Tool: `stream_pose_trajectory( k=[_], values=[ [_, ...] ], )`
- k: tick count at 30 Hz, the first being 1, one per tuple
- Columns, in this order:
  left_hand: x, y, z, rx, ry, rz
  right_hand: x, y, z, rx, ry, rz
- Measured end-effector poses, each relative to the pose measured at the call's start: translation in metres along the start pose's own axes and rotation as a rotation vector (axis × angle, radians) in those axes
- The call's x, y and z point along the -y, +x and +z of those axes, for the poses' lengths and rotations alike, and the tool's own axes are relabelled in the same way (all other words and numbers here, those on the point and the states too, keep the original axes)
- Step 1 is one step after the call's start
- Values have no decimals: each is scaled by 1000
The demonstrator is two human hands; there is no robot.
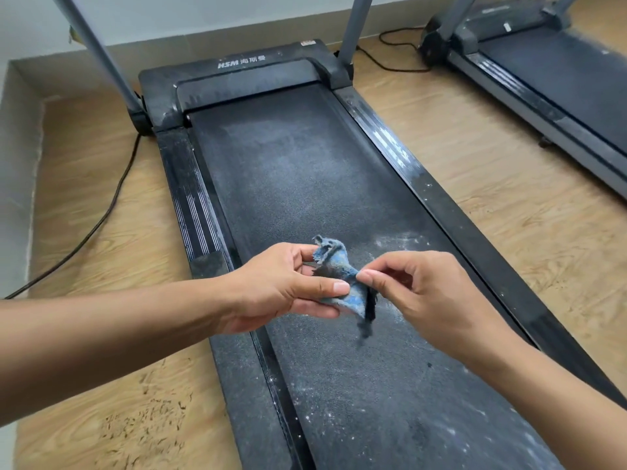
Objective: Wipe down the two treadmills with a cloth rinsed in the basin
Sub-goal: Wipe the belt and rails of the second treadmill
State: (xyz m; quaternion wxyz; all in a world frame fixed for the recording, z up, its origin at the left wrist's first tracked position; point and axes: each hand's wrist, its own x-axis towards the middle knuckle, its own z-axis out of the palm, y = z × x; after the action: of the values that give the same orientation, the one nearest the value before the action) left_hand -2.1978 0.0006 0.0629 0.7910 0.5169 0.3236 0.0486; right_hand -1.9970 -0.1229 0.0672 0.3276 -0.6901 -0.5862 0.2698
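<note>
A black treadmill (291, 171) lies straight ahead, its belt grey with dust and white specks. Above the middle of the belt I hold a small blue cloth (334, 257), dirty and dark at its hanging end. My left hand (281, 286) grips the cloth between thumb and fingers. My right hand (417, 286) pinches the cloth's other edge with thumb and forefinger. A second treadmill (556, 72) stands at the upper right. No basin is in view.
Wooden floor (492, 184) runs on both sides of the near treadmill. A black power cable (101, 215) trails across the floor on the left, another cable (393, 45) at the back. Grey uprights (101, 59) rise from the treadmill's front corners. A low wall ledge (20, 137) borders the left.
</note>
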Motion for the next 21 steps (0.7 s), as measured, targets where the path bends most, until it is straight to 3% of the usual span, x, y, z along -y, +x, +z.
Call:
stream_pose_trajectory(
  k=[8,12,14,17,21],
  values=[
    [15,-12,-12,243,287,-40,-7,15,-10,-156,364,158],
    [26,-15,-17,252,431,-62,-2,17,-19,-116,390,178],
    [27,-13,-12,236,389,-52,2,16,-19,-51,339,144],
    [21,-4,-1,123,235,14,13,15,-17,44,449,151],
    [13,10,11,164,237,22,20,17,-18,94,542,147]
  ],
)
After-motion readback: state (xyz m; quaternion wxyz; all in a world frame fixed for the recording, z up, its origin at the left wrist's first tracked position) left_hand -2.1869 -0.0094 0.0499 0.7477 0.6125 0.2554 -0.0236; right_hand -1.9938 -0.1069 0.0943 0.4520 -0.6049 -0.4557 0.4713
